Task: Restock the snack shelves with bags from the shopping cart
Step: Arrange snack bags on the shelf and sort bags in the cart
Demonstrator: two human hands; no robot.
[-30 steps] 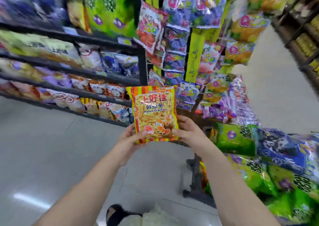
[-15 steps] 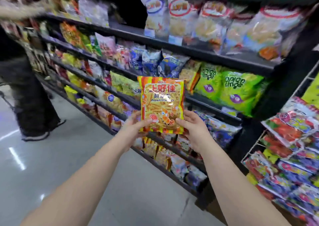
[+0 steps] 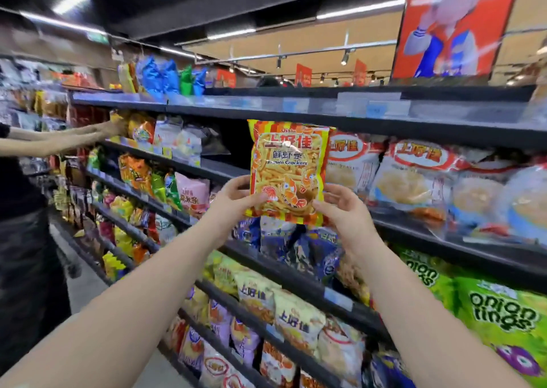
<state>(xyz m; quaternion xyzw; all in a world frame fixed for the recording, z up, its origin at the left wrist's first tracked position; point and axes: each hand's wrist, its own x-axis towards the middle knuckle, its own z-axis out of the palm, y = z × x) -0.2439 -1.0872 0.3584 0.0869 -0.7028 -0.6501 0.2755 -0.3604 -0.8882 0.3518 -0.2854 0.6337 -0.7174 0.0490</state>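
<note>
Holding the prawn cracker bag (image 3: 288, 171) upright before the snack shelves (image 3: 384, 127), both hands grasp it along its bottom edge. The left hand (image 3: 233, 201) pinches the bag's corner at 7 o'clock, thumb on the printed front and fingers curled behind. The right hand (image 3: 343, 210) pinches the corner at 5 o'clock in the same way. The bag therefore rises from the grip toward 12 o'clock. Its whole upper part is free above the fingers, with the front facing the camera and the top edge just under the dark shelf lip. Whether it touches the shelf cannot be told.

At 9 o'clock of the bag is a dark gap (image 3: 233, 150) in the row. At 3 o'clock, just beside it, stand white bags (image 3: 414, 177) with the same red brand mark. Below the hands, at 6 o'clock, blue bags (image 3: 296, 245) sit on the next shelf down, and green onion rings bags (image 3: 500, 313) lie toward 4 o'clock. Far off at 9 o'clock, another person's arm (image 3: 59, 138) reaches toward the shelves.
</note>
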